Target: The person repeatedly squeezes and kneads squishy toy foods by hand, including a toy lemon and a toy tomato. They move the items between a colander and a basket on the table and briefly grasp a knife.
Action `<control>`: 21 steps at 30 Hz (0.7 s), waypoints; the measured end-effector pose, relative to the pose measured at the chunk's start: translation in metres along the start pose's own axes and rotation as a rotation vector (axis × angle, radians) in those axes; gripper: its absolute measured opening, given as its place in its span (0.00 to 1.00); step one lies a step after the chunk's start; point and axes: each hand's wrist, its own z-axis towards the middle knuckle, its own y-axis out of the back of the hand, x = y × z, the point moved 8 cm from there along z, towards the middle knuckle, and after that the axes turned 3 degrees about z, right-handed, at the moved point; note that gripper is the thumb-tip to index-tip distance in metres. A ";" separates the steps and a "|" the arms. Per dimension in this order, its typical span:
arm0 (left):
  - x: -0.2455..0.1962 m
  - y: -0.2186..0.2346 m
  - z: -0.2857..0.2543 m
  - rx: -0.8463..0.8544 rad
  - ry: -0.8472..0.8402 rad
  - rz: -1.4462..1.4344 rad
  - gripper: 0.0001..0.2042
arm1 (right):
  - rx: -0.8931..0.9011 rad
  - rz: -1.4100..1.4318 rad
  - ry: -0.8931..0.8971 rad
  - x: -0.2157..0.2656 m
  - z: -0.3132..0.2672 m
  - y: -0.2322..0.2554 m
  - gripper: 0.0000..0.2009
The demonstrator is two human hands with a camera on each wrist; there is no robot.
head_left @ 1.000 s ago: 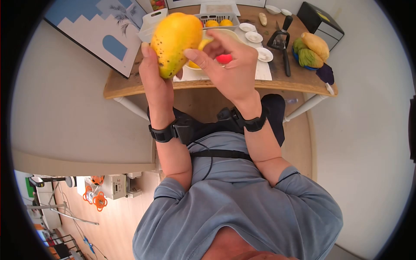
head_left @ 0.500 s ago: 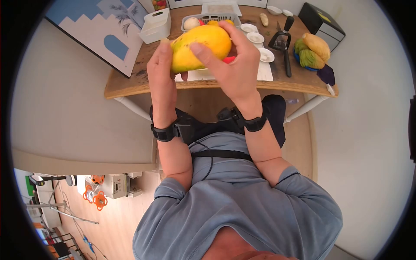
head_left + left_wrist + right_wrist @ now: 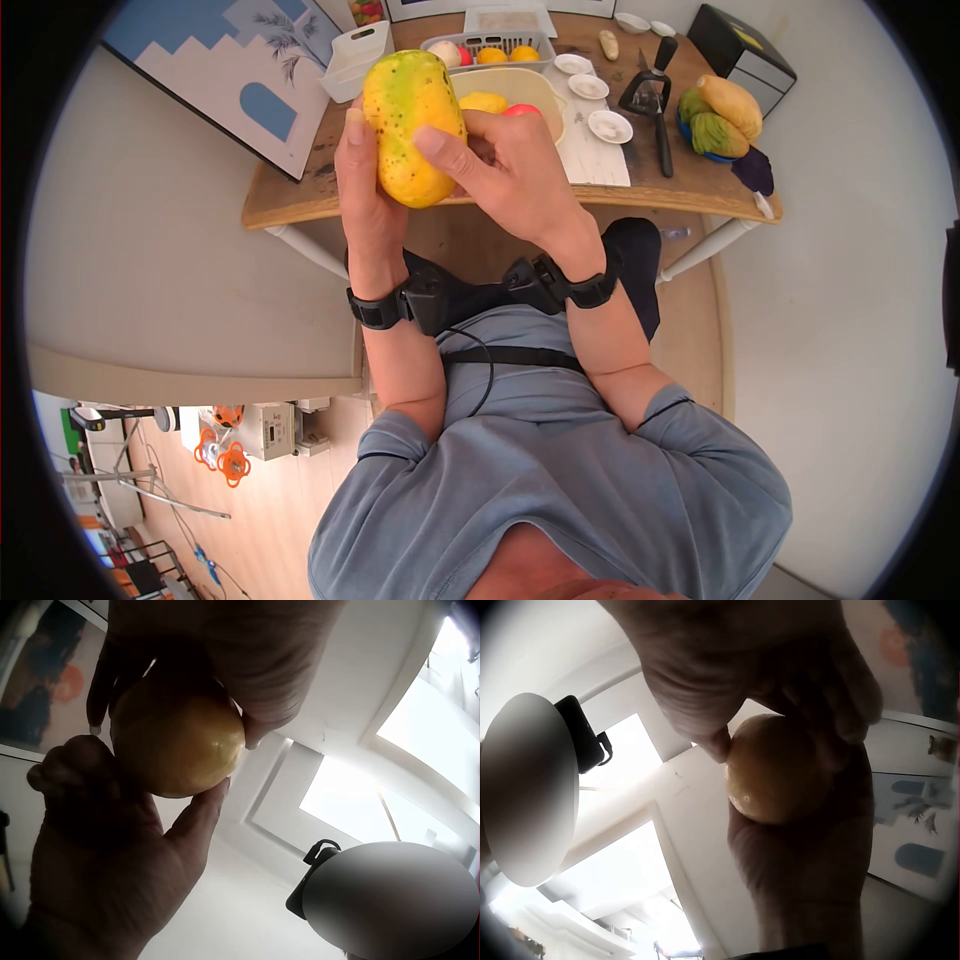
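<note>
A yellow papaya (image 3: 410, 125) with a green patch and dark specks stands lengthwise between both hands, raised in front of the table's edge. My left hand (image 3: 370, 195) grips it from the left, the thumb along its side and the other fingers hidden behind. From the right, my right hand (image 3: 525, 170) holds it too, thumb on its front, fingers curled behind. Seen from below in the left wrist view, the papaya's rounded yellow end (image 3: 176, 746) sits between the fingers of the two hands.
Behind the hands, a cream basin (image 3: 555, 105) holds yellow and red items. Beyond it stands a grey basket (image 3: 545, 52) of fruit, with a white bin (image 3: 350, 62) at left. Small white dishes (image 3: 610, 126), a black-handled tool (image 3: 662, 140) and a blue bowl (image 3: 720, 157) of produce sit at right.
The papaya was tilted upright, then lay sideways between the hands, and now stands lengthwise with its green patch in sight. The right hand's fingers have shifted lower on it.
</note>
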 end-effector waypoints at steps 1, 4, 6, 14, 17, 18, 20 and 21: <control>0.001 -0.003 0.000 0.037 0.005 0.018 0.24 | -0.007 -0.097 0.027 0.006 0.001 0.004 0.27; 0.000 -0.008 0.001 0.009 -0.011 0.126 0.25 | -0.032 -0.193 0.065 0.014 0.001 0.009 0.28; -0.006 -0.011 0.003 0.037 -0.028 0.160 0.26 | -0.055 -0.192 0.068 0.014 0.001 0.010 0.28; -0.007 -0.024 0.005 0.166 -0.058 0.338 0.31 | -0.264 -0.216 0.172 0.017 0.001 0.026 0.30; 0.000 -0.029 0.004 0.337 -0.074 0.650 0.33 | -0.445 -0.327 0.366 0.025 -0.004 0.035 0.27; 0.000 -0.031 0.004 0.324 -0.090 0.679 0.34 | -0.445 -0.327 0.365 0.023 -0.003 0.035 0.27; 0.001 -0.034 0.003 0.310 -0.104 0.703 0.35 | -0.456 -0.265 0.339 0.016 -0.003 0.039 0.24; 0.000 -0.032 0.003 0.244 -0.073 0.646 0.35 | -0.456 -0.266 0.340 0.017 -0.003 0.039 0.24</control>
